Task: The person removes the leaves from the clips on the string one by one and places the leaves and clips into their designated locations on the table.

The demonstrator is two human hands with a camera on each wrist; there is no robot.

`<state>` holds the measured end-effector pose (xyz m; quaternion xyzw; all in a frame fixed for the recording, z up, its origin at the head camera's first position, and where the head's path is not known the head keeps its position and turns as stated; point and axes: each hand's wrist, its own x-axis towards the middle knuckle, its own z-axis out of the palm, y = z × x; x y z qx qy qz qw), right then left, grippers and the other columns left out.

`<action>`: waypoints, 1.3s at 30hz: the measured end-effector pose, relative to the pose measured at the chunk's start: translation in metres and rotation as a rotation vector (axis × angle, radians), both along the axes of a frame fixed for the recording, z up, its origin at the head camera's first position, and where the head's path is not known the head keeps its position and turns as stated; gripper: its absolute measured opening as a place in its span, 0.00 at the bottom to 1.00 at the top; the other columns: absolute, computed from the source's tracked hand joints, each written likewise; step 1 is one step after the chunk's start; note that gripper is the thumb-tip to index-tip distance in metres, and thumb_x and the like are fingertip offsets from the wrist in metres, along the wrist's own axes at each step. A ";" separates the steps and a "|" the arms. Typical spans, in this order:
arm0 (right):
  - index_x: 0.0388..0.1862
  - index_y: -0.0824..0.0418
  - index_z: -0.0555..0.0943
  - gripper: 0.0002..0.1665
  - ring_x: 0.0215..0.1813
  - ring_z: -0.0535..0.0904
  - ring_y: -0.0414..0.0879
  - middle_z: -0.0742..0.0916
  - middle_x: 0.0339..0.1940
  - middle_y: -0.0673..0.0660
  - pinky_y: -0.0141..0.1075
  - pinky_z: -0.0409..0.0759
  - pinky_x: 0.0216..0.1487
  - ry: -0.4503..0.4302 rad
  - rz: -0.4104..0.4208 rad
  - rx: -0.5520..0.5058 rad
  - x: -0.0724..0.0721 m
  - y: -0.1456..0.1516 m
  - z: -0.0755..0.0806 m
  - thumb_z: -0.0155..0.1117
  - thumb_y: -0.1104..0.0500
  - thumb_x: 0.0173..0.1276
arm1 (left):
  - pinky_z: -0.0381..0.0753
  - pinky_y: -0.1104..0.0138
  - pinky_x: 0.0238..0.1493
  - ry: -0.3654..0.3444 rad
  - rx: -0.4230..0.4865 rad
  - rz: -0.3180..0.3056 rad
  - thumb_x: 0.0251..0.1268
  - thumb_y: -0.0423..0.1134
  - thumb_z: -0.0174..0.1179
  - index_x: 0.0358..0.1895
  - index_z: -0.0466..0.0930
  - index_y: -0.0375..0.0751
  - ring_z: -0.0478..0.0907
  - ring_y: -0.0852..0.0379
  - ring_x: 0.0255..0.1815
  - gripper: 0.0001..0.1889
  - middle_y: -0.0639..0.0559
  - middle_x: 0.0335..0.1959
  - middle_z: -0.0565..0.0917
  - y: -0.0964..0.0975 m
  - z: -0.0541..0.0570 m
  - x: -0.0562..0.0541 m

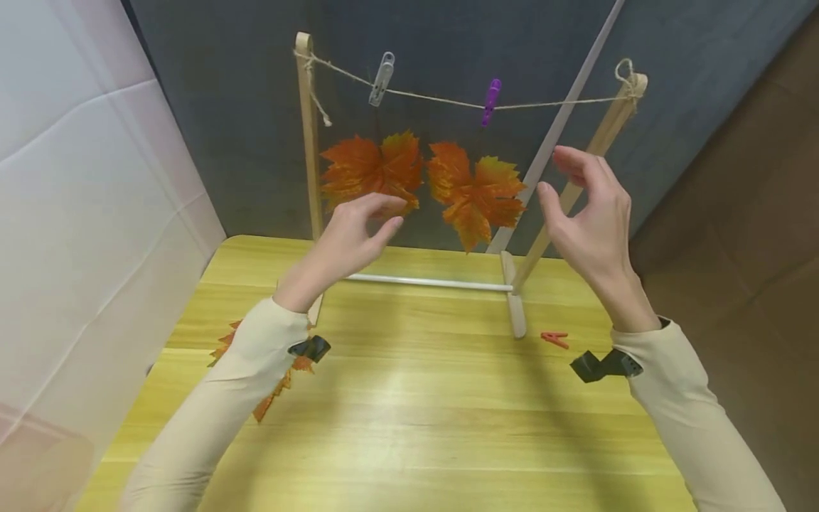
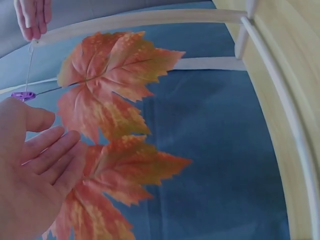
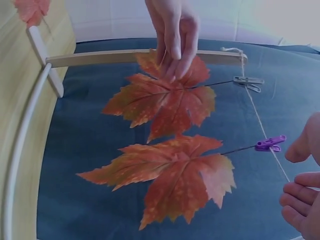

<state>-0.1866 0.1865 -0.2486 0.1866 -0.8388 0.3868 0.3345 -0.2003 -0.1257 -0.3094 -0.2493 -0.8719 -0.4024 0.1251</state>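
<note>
Two orange maple-like leaves hang side by side from a string (image 1: 441, 99). A grey clothespin (image 1: 382, 80) holds the stem of the left leaf (image 1: 358, 167), and a purple clothespin (image 1: 491, 102) that of the right leaf (image 1: 473, 192). My left hand (image 1: 352, 231) is in front of the left leaf's lower part, fingers loosely bent with nothing between them. To the right of the other leaf, my right hand (image 1: 595, 220) is raised, thumb and fingers apart and holding nothing. In the right wrist view, the purple clothespin (image 3: 270, 143) is close to the right thumb.
A wooden stand, with a left post (image 1: 310, 142) and a right post (image 1: 604, 139), carries the string. Its white crossbar (image 1: 435, 283) runs low above the wooden table (image 1: 397, 412). A red clothespin (image 1: 554, 339) lies at right. More orange leaf (image 1: 274, 398) shows under the left forearm.
</note>
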 end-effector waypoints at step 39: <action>0.72 0.60 0.73 0.32 0.72 0.74 0.43 0.79 0.70 0.55 0.29 0.70 0.71 -0.189 0.075 0.067 -0.037 -0.053 0.066 0.65 0.55 0.70 | 0.76 0.66 0.56 -0.023 0.011 0.037 0.75 0.44 0.59 0.67 0.75 0.42 0.79 0.53 0.52 0.22 0.49 0.61 0.80 0.094 0.055 -0.076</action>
